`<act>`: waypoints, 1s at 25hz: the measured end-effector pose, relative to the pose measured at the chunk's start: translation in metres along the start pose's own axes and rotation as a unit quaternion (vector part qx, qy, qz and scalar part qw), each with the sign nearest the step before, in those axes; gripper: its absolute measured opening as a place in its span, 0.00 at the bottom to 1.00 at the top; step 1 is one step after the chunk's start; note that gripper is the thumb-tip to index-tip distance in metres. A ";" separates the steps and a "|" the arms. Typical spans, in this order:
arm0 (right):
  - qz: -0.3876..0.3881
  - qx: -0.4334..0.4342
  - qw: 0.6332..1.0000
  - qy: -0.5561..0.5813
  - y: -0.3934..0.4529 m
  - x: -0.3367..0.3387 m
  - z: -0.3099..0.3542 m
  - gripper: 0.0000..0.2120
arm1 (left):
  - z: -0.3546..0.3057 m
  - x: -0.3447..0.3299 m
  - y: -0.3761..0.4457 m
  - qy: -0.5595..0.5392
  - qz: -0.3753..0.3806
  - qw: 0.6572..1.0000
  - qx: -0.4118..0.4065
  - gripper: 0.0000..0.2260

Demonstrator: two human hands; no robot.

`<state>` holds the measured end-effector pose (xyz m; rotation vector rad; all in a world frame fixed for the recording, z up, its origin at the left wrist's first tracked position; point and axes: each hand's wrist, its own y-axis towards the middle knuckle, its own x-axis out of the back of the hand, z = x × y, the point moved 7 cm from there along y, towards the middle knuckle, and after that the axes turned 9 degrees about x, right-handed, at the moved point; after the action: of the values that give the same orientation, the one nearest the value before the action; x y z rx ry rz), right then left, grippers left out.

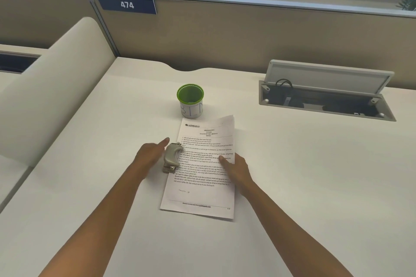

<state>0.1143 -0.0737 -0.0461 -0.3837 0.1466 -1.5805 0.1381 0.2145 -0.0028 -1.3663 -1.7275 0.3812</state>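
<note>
Centre frame, aligning printed sheet (202, 182) in hole punch (172, 157): left hand (150, 153) spread beside it, right hand (236, 167) flat, pinning it; next, likely a firm downward press.

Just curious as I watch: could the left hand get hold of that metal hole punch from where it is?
Probably yes. The left hand lies right beside the hole punch, fingers straight, with nothing between them. The right hand rests on the paper, clear of the punch.

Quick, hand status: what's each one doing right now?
Left hand: open, fingers straight, beside the punch, not gripping it.
Right hand: open, resting on the paper.
</note>
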 end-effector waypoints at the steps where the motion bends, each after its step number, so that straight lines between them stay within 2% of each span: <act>1: 0.004 -0.004 1.000 0.009 0.000 -0.001 -0.001 0.12 | -0.011 -0.002 -0.001 0.006 -0.056 0.997 -0.056 0.20; 4: 0.006 -0.008 1.000 0.011 0.000 -0.003 -0.004 0.14 | -0.042 -0.024 -0.012 0.041 -0.141 0.966 -0.212 0.19; 7: 0.000 -0.003 1.000 0.002 0.000 -0.003 -0.004 0.13 | -0.054 -0.053 -0.013 0.146 -0.174 0.934 -0.276 0.22; 10: 0.000 0.000 1.000 -0.001 -0.002 -0.003 -0.003 0.13 | -0.046 -0.069 -0.005 0.215 -0.188 0.918 -0.276 0.26; 13: 0.000 0.005 1.000 -0.002 -0.002 -0.003 -0.003 0.12 | -0.042 -0.074 -0.002 0.243 -0.209 0.902 -0.291 0.25; 18: -0.002 0.004 1.000 -0.006 -0.002 -0.003 -0.004 0.12 | -0.039 -0.062 0.007 0.189 -0.179 0.933 -0.251 0.25; 21: -0.005 0.006 1.000 -0.007 -0.003 -0.003 -0.002 0.12 | -0.037 -0.065 0.010 0.240 -0.194 0.912 -0.269 0.23; 25: -0.004 0.006 1.000 -0.011 -0.003 -0.004 -0.002 0.12 | -0.034 -0.067 0.012 0.252 -0.203 0.909 -0.264 0.23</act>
<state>0.1104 -0.0702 -0.0478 -0.3928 0.1193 -1.5849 0.1736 0.1498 -0.0211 -1.2616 -1.6586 -0.6692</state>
